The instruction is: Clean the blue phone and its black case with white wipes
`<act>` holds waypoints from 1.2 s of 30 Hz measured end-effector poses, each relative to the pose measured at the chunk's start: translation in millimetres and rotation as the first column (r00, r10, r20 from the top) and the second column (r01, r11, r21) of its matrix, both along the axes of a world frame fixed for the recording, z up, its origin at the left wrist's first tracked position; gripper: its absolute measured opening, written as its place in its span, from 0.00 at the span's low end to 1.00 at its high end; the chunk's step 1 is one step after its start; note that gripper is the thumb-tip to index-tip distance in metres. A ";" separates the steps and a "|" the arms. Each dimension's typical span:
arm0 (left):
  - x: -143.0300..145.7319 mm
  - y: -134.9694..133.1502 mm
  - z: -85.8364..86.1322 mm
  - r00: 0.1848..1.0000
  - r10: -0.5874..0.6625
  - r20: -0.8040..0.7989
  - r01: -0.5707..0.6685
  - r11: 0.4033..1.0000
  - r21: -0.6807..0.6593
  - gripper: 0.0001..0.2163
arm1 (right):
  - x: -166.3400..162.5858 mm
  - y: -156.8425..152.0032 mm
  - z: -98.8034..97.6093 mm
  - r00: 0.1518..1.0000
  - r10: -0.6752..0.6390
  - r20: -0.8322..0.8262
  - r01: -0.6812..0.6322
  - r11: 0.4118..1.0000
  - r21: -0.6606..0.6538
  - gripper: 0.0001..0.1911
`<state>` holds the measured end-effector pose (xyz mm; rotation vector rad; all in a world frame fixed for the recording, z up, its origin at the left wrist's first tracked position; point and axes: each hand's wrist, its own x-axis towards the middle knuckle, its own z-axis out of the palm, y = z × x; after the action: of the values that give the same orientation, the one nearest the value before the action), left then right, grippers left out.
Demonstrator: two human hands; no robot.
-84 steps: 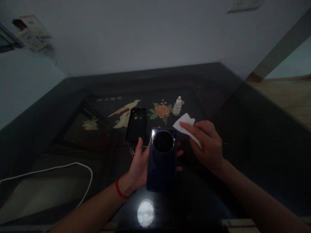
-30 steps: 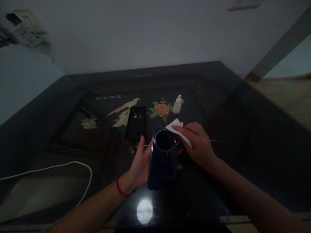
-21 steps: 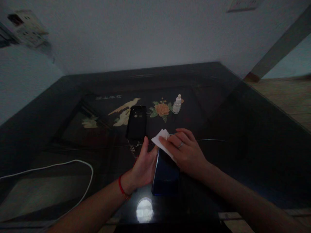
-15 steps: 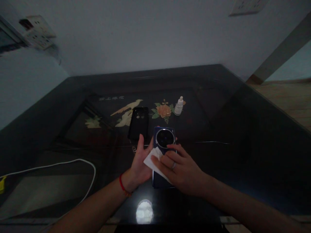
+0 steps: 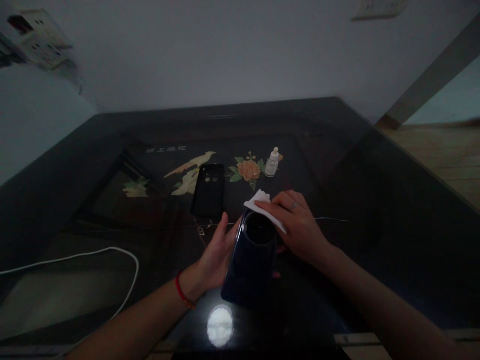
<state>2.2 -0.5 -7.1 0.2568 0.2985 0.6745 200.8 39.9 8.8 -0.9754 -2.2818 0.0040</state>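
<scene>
Above the near desk edge: phone (image 5: 248,270), dark blue, back up, lens ring (image 5: 259,231) at its far end, body tilted so that end leans right.
Left hand (image 5: 217,255): closed on the phone from beneath, thumb up along its left edge, fingertips showing past the right edge; red cord (image 5: 181,294) at the wrist.
Right hand (image 5: 300,227): fingers pinched on a white wipe (image 5: 262,209), pressing it to the phone's far right corner, beside the lens ring.
Beyond the hands: black case (image 5: 209,192), flat on the desk (image 5: 375,210), just left of the phone's far end and apart from it.
Farther back: small white bottle (image 5: 272,162), upright, beside a flower inlay (image 5: 248,170).
Left side: white cable (image 5: 112,260), looped on the desk, well apart from both hands.
Near edge: round glare (image 5: 220,326) on the glossy top, just below the phone.
</scene>
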 end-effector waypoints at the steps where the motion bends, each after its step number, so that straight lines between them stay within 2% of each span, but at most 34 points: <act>1: -0.2 0.0 0.5 1.000 0.015 0.004 -0.015 1.000 0.002 0.29 | 0.1 -0.5 0.3 1.000 0.000 0.007 0.000 1.000 -0.002 0.16; 5: -5.7 6.2 2.8 0.987 0.161 0.002 -0.161 0.987 -0.025 0.29 | 0.4 -4.9 0.0 0.999 -0.030 0.018 0.028 0.997 0.067 0.16; 10: -11.9 18.4 4.8 0.940 0.324 -0.101 -0.331 0.941 -0.062 0.31 | -11.9 -20.1 -5.3 0.990 0.080 0.112 -0.102 0.973 0.208 0.15; 14: -9.5 20.6 8.5 0.912 0.389 -0.126 -0.395 0.918 -0.026 0.33 | -25.6 -38.7 -7.1 0.954 0.250 0.164 -0.282 0.935 0.215 0.14; 17: -5.1 18.4 11.2 0.896 0.408 -0.176 -0.417 0.909 -0.013 0.33 | -29.8 -43.8 -7.3 0.876 0.447 0.182 -0.477 0.859 0.184 0.13; 18: -3.5 17.1 11.4 0.897 0.403 -0.184 -0.413 0.911 -0.019 0.33 | -30.0 -42.6 -7.7 0.863 0.474 0.175 -0.501 0.848 0.174 0.13; 20: -0.4 13.7 10.1 0.917 0.355 -0.179 -0.371 0.927 -0.059 0.31 | -29.9 -37.4 -9.1 0.905 0.402 0.141 -0.422 0.892 0.164 0.14; 22: 2.2 9.8 7.3 0.943 0.293 -0.158 -0.312 0.943 -0.115 0.30 | -30.6 -32.1 -11.0 0.969 0.218 0.116 -0.234 0.960 0.151 0.16; 24: 4.0 6.6 4.4 0.960 0.248 -0.130 -0.266 0.952 -0.152 0.29 | -33.1 -30.9 -12.4 0.985 0.117 0.128 -0.134 0.981 0.141 0.17; 25: 4.5 5.7 3.4 0.964 0.240 -0.115 -0.256 0.954 -0.156 0.30 | -34.8 -32.4 -12.7 0.981 0.131 0.142 -0.150 0.980 0.133 0.17; 27: 4.2 5.7 2.7 0.964 0.249 -0.091 -0.260 0.955 -0.143 0.31 | -38.1 -38.1 -12.6 0.947 0.265 0.180 -0.288 0.951 0.116 0.16; 29: 2.5 7.7 3.8 0.954 0.286 -0.090 -0.295 0.949 -0.110 0.31 | -39.6 -43.5 -11.9 0.881 0.423 0.210 -0.453 0.884 0.118 0.15; 31: 0.1 10.6 6.0 0.939 0.321 -0.124 -0.332 0.939 -0.083 0.32 | -38.5 -45.2 -11.4 0.839 0.499 0.218 -0.531 0.838 0.124 0.14; 34: -2.3 13.9 9.1 0.923 0.344 -0.171 -0.361 0.929 -0.079 0.32 | -35.1 -42.1 -11.4 0.907 0.384 0.173 -0.407 0.904 0.130 0.15; 36: -2.6 14.7 10.1 0.920 0.360 -0.155 -0.375 0.924 -0.080 0.31 | -33.9 -41.2 -11.9 0.919 0.358 0.165 -0.381 0.914 0.140 0.15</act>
<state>-0.3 14.2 3.0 0.1430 0.5228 1.0125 166.8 -1.3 -3.1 -0.4562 -2.5138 -0.0968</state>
